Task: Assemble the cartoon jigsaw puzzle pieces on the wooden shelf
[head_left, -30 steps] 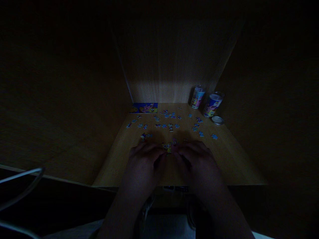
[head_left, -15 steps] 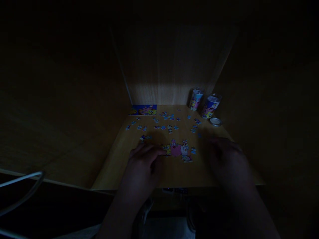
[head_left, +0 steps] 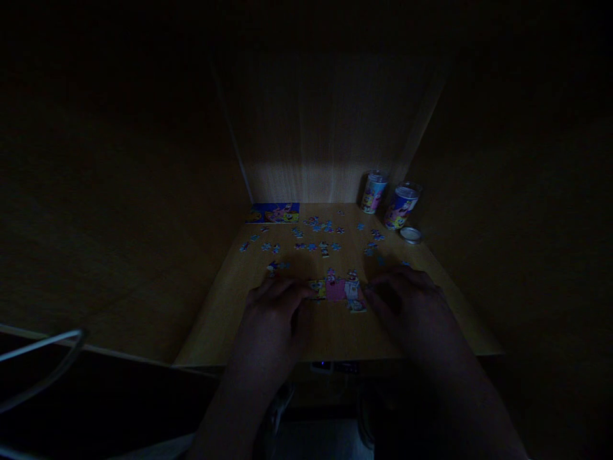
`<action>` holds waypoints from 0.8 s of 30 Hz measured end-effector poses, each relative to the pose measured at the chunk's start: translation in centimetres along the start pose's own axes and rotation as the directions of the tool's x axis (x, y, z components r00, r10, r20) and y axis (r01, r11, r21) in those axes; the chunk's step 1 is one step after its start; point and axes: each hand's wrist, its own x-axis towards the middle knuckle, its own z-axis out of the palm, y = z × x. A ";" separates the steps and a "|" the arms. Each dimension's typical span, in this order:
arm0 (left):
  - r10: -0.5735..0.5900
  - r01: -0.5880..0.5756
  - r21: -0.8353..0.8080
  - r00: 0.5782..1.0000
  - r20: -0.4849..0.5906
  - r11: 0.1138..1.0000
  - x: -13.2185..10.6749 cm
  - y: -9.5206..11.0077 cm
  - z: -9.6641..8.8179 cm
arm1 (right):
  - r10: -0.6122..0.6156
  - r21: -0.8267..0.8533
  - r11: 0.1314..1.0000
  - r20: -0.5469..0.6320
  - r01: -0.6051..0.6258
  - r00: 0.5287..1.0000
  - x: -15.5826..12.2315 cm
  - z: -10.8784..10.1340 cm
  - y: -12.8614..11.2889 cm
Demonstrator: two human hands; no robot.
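A white cable [head_left: 45,343] curls at the near left, beyond the edge of the wooden tabletop [head_left: 460,326], and under the front edge a small dark device [head_left: 322,366] shows a blue light. On the top, the left hand [head_left: 274,313] lies with thumb and forefinger at the yellow left end of a joined jigsaw strip [head_left: 336,289]; whether they pinch it or only press it, I cannot tell. The right hand [head_left: 414,303] has thumb and forefinger near each other at the tips, just beside the strip's right end; a piece between them cannot be made out. The strip lies flat between the hands, yellow, then pink, then whitish, with a part jutting toward the near edge.

Beyond it, loose jigsaw pieces [head_left: 311,246], mostly bluish, lie scattered singly and in small clusters. On the right a round metal lid [head_left: 410,236] lies flat just beside the nearer cartoon-printed canister [head_left: 400,209]. The farther canister [head_left: 373,195] stands upright beside it, near the back panel [head_left: 325,172]. Both have clear upper rims; what is inside is too dark to tell. At the far left lies a cartoon picture sheet [head_left: 274,213].
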 end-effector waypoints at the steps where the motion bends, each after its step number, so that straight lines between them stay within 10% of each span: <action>1: -0.005 0.005 0.004 1.000 -0.009 1.000 0.0 0.0 0.0 | 0.001 0.001 1.000 0.008 -0.001 1.000 0.0 0.0 0.0; 12: -0.199 0.214 0.152 0.974 -0.111 0.965 -0.1 -0.3 0.1 | 0.015 -0.015 1.000 -0.007 -0.016 1.000 0.1 0.0 0.0; 24: -0.165 0.169 0.258 0.986 -0.040 0.951 -0.1 0.3 0.5 | -0.038 -0.015 0.999 -0.121 0.036 0.992 0.0 0.2 -0.2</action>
